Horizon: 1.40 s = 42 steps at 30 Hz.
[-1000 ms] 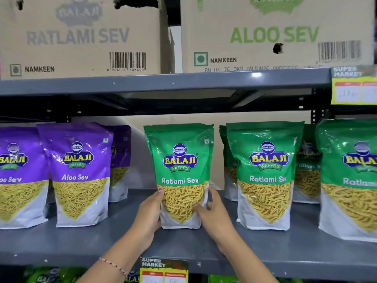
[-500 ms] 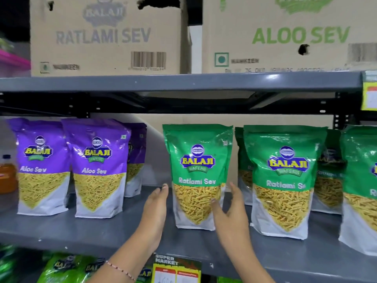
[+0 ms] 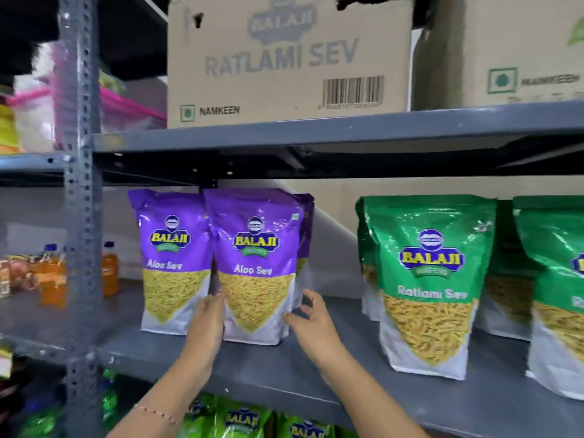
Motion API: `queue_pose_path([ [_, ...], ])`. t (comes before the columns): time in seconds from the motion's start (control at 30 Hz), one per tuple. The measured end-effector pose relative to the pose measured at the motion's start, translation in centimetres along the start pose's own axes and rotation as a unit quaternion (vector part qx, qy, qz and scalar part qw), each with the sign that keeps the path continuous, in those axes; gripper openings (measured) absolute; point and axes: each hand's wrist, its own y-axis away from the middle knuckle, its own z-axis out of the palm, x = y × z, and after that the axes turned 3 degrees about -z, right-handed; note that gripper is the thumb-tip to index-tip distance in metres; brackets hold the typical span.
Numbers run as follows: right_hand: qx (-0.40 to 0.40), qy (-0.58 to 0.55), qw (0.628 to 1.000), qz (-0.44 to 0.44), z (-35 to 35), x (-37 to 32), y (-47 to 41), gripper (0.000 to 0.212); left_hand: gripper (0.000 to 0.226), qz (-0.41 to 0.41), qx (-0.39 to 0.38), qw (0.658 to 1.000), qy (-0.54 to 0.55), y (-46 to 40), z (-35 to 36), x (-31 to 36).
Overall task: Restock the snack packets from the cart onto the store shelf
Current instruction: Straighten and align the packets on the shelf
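The grey store shelf (image 3: 252, 371) carries the stock, with a Ratlami Sev carton (image 3: 284, 61) stored on the tier above the grip. Green Ratlami Sev packets (image 3: 426, 286) are stood well to the right of it. The purple Aloo Sev packet (image 3: 256, 263) is bracketed low down: the left hand (image 3: 207, 324) is pressed flat against its left edge, while the right hand (image 3: 311, 324) is spread loose at its right corner, apparently to square it upright. Another Aloo Sev packet (image 3: 172, 260) touches its left side.
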Motion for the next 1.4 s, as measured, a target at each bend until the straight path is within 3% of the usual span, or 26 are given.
queue_pose_path([
  [0.23, 0.034, 0.001, 0.999, -0.016, 3.2, 1.6, -2.2, 0.053, 0.071, -0.062, -0.082, 0.995, -0.007, -4.4, -0.3, -2.2],
  [0.47, 0.067, 0.012, 0.998, -0.005, 2.8, 1.5, -1.8, 0.046, 0.049, -0.038, -0.145, 0.989, -0.001, -5.0, 0.8, -2.3],
  [0.6, 0.071, 0.014, 0.997, -0.015, 2.3, 1.8, -1.6, 0.047, 0.059, -0.051, -0.151, 0.987, 0.009, -3.6, 1.1, -1.0],
  [0.77, 0.071, 0.009, 0.997, -0.022, 1.7, 2.1, -1.7, 0.05, 0.033, -0.052, -0.129, 0.99, 0.003, -1.8, 1.6, 0.2],
  [0.97, 0.077, -0.003, 0.997, -0.02, 2.0, 2.4, -1.7, 0.05, 0.022, -0.054, -0.136, 0.989, 0.015, -2.3, 1.5, -0.4],
  [1.17, 0.077, -0.001, 0.997, -0.017, 1.8, 2.3, -1.8, 0.05, 0.028, -0.06, -0.143, 0.988, 0.008, -2.6, 1.7, -0.4],
  [1.3, 0.08, 0.003, 0.997, -0.014, 1.7, 2.0, -1.0, 0.064, 0.051, -0.073, -0.105, 0.992, 0.0, -1.3, 1.9, -0.1],
  [1.4, 0.138, 0.0, 0.987, -0.077, 0.3, 0.1, 1.3, 0.056, 0.058, 0.04, -0.036, 0.999, -0.005, 2.0, 2.3, 1.2],
])
